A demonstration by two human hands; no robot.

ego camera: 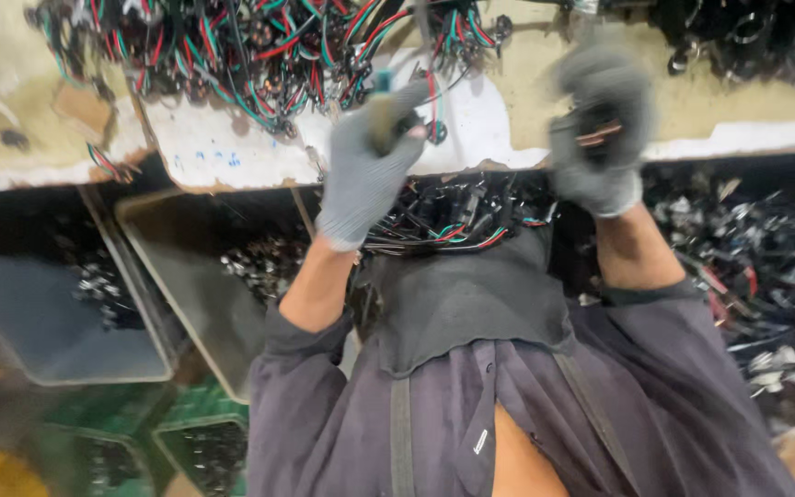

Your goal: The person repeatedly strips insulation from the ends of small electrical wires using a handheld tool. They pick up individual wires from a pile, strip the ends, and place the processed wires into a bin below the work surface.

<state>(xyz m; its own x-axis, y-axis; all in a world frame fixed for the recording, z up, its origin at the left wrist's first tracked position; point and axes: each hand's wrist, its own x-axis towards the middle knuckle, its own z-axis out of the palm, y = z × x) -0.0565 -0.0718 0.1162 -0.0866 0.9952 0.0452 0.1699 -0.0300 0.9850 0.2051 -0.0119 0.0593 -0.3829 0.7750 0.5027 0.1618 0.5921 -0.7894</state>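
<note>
the counter (232, 147) runs across the top of my view, its white edge chipped and stained, and the big tangle of wire harnesses (259, 41) – red, green and black leads with small black connectors – covers the far side of it. below the edge sit two grey trays (57, 331), side by side, each with a small heap of dark metal bits in it. a second bundle of harnesses (457, 216) rests on the dark cloth (466, 304) in my lap, just under the counter edge.

my left hand (370, 161), in a grey glove, is closed round a small dark connector (397, 124) at the end of a red lead that runs up into the tangle. my right hand (600, 129), also gloved, is blurred; it is curled round something dark with a reddish strip (597, 133), but i cannot tell what it is.

what i'd worry about: that lead is still threaded into the heap, so a hard pull could, i judge, drag neighbouring harnesses off the counter edge or strain the wire at the connector. the lap bundle also lies loose – a shift of my knees could tip it to the floor.

count: two gloved hands, two trays, two harness heaps, one connector in my left grip. single wires are too many and too tangled to count.
</note>
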